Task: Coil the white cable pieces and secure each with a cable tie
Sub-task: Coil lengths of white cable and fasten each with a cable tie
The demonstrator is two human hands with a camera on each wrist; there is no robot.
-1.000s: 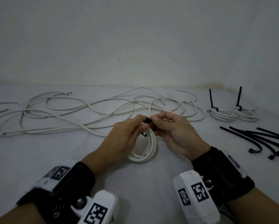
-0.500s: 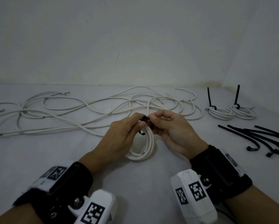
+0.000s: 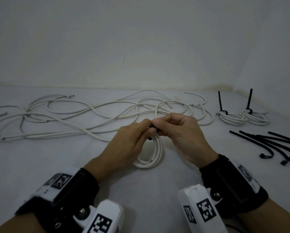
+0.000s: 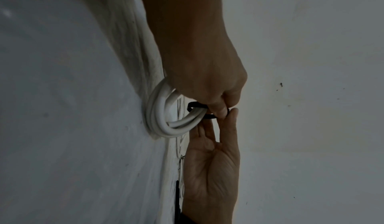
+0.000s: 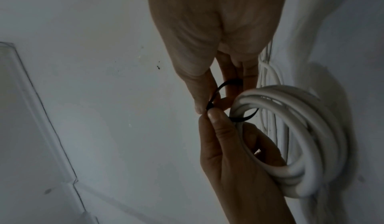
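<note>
White cable, wound into a small coil (image 3: 151,153), stands on edge on the pale tabletop (image 3: 60,158) between your two hands, its lower turns resting on the surface. No box, tray or other container shows in any view; everything lies straight on the table.

Your left hand (image 3: 129,142) has its fingers curled through and around the top of the coil, thumb and forefinger pinching the black cable tie (image 5: 220,96) that loops round the bundled turns. Your right hand (image 3: 183,132) meets it at the same spot, thumb and forefinger closed on the tie, with the other fingers loosely bent. So the tie sits right at both fingertips, at the top of the coil, and the coil hangs just below the pinch.

Behind your hands the loose white cable pieces (image 3: 73,118) sprawl in a tangle across the table. To your right, near the wall, lie two finished coils (image 3: 241,116), touching, each with a black tie tail standing upright. Nearer you on that side is a spread of spare black ties (image 3: 275,143).
</note>
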